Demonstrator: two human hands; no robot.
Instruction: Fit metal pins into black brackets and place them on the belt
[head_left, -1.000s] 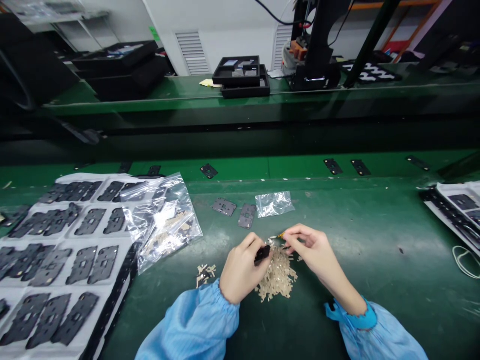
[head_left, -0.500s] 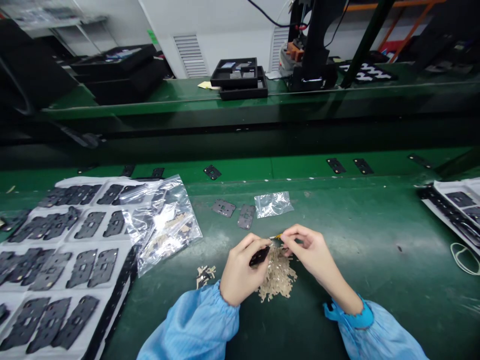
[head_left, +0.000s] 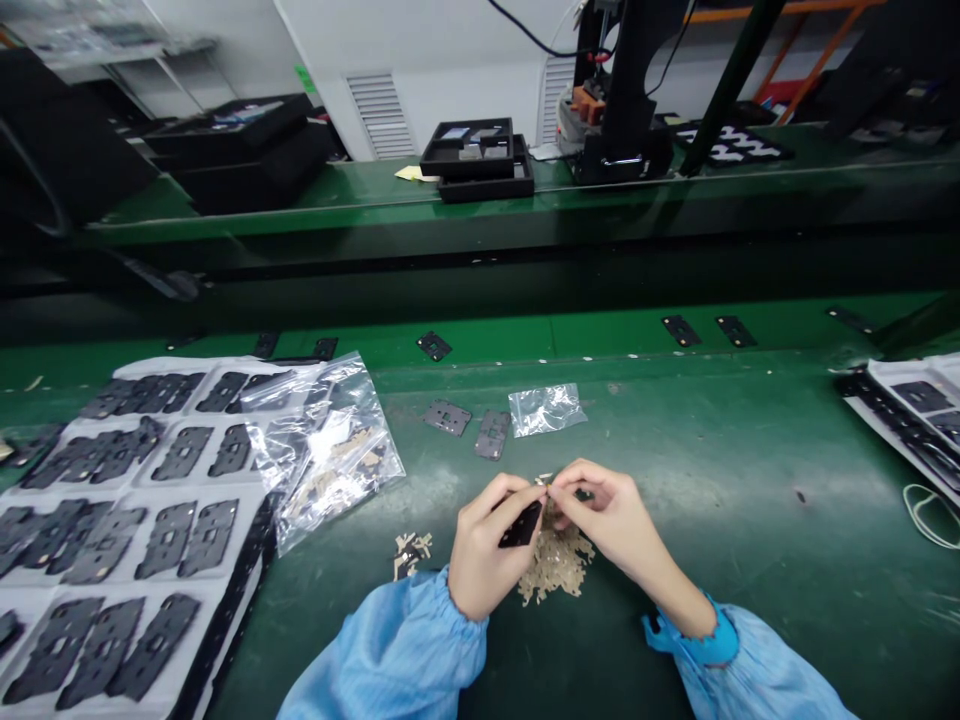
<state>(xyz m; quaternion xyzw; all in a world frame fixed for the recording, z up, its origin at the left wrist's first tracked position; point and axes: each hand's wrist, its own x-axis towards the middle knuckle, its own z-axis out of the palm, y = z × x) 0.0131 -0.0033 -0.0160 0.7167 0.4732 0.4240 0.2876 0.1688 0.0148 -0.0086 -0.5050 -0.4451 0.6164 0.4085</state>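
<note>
On a green workbench [head_left: 712, 560], far to the left of the left hand, a white sheet [head_left: 127, 482] carries rows of black plates with cut-out windows. Nearer the hand, partly over the sheet's edge, lies a clear plastic bag [head_left: 322, 450] holding tan pieces. Just left of the left hand sits a small cluster of loose tan scraps [head_left: 409, 555], and ahead of that hand lie two gray plates [head_left: 448, 418] [head_left: 492, 434].

The left hand [head_left: 487, 545], in a blue sleeve [head_left: 390, 650], is closed around a small black plate [head_left: 521, 525], gripping it between thumb and fingers. Directly below both hands is a loose pile of tan pieces [head_left: 556, 565]. The right hand [head_left: 607, 518], also in a blue sleeve [head_left: 750, 675], pinches a tiny tan piece [head_left: 549, 486] at its fingertips, right at the black plate's upper edge.

Ahead of the right hand lies a small clear bag [head_left: 546, 409]. Far to its right are a white loop of cord [head_left: 926, 516] and a stack of black plates on white sheets [head_left: 900, 412].
</note>
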